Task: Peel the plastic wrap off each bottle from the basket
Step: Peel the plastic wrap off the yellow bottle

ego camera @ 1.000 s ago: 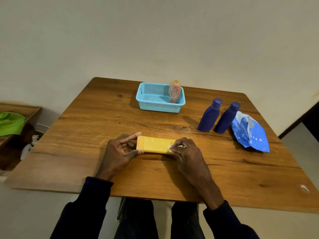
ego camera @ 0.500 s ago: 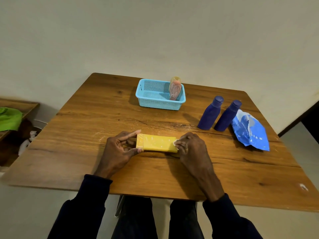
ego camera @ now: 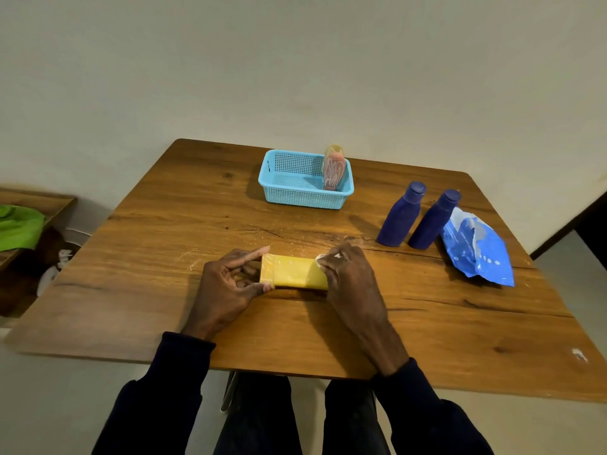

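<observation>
Plastic wrap (ego camera: 320, 257) appears pinched in the right hand's (ego camera: 348, 278) curled fingers (ego camera: 329, 268) at 1 end of a yellow bottle (ego camera: 294, 271), gripped flat on the table (ego camera: 427, 323) between the left hand's (ego camera: 226, 284) thumb and forefinger; the film could be torn short by a sharp tug.

L hand (ego camera: 226, 284) pinches yellow bottle (ego camera: 292, 274) end, index straight; R hand (ego camera: 351, 274) curled over other end, prob. gripping.

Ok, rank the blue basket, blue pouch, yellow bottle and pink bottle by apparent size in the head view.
1. The blue basket and the blue pouch: too close to separate, and the basket sits farther away.
2. The yellow bottle, nearest the camera, ends partly hidden.
3. The pink bottle, smallest.
</observation>
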